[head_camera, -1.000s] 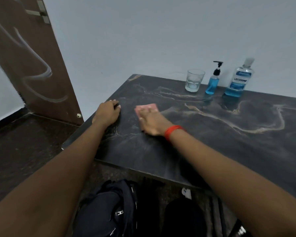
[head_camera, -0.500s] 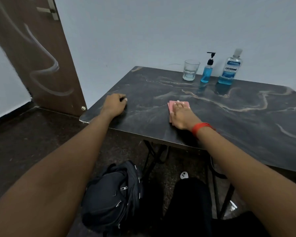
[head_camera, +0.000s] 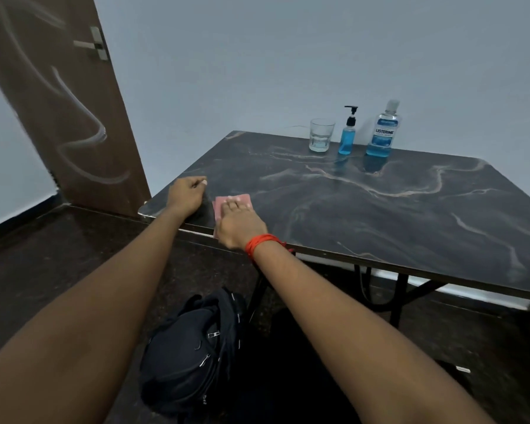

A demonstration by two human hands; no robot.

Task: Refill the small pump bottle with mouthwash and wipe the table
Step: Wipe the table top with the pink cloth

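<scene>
Head view: pink cloth (head_camera: 238, 199), folded flat, lies at the near-left corner of the table (head_camera: 380, 215), pressed under the R hand (head_camera: 237, 223) w/ fingers straight; L hand (head_camera: 185, 194) rests just beside, fingers curled, holding nothing visible. Step judged: wiping; next stroke needs even pressure w/o dragging the cloth off the edge. Small pump bottle (head_camera: 347, 140), blue-filled, stands at the far edge betw. glass (head_camera: 321, 139) and mouthwash bottle (head_camera: 383, 133).

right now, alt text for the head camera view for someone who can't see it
A right hand presses a pink cloth flat at the near edge of a dark marbled table, the left hand curled beside it. A glass, a small pump bottle and a mouthwash bottle stand at the far edge.
</scene>
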